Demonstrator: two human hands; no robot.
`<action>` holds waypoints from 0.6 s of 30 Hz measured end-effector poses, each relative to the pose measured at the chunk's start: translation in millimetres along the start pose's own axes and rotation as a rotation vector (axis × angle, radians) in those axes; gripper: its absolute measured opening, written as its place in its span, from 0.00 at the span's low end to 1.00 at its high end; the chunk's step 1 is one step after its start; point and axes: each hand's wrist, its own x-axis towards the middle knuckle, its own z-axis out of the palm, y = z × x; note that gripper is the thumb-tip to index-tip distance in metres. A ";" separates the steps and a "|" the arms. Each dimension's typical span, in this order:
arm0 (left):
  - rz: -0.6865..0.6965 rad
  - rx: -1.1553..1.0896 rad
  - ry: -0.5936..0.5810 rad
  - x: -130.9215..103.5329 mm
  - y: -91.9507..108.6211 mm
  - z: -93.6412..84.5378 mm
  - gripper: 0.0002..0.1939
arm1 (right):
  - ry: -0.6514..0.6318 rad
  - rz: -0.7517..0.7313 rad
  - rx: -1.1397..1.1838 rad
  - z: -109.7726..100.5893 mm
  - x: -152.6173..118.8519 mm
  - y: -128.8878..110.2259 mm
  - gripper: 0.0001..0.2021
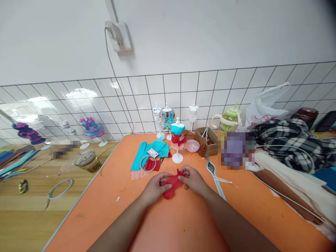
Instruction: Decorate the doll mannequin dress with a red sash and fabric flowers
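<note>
Left fingers (166, 188) and right fingers (183, 179) both closed on the red cloth (174, 182), thumbs on top, one hand at each side of it, just above the orange surface (105, 217). White scrap (118, 199) lies left of the fingers, well apart. Grey strap (212, 168) runs right of them, white strings (223, 180) across it. Beyond the left fingers: metal ring (148, 171) on dark red pieces (157, 165), next to turquoise cloth (139, 157) with a printed card (153, 152) on it. Straight past the fingers: small dress form (177, 130), upright, turquoise top, red skirt. Pink bowl (192, 147) sits past the right fingers, open cardboard box (211, 149) just right of the bowl. Farther back: three more dress forms (193, 112), one in red and turquoise. Far right: green-lidded jug (231, 122), white plastic bag (262, 105), plaid cloth (283, 136). Tiled wall (147, 91) behind.
</note>
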 end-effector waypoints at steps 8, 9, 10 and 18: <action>-0.024 0.245 -0.122 -10.1 -2.9 7.5 0.28 | 0.220 0.019 0.057 -25.9 15.6 17.1 0.17; -0.014 0.308 -0.154 -13.0 -1.4 7.0 0.29 | 0.257 0.009 -0.026 -29.0 17.4 20.1 0.15; -0.005 0.387 -0.185 -16.2 0.8 5.1 0.30 | 0.289 -0.006 -0.126 -31.7 18.9 22.8 0.12; 0.549 1.146 -0.065 -22.5 20.4 -6.1 0.14 | 0.211 -0.143 -0.955 -15.3 23.1 9.7 0.13</action>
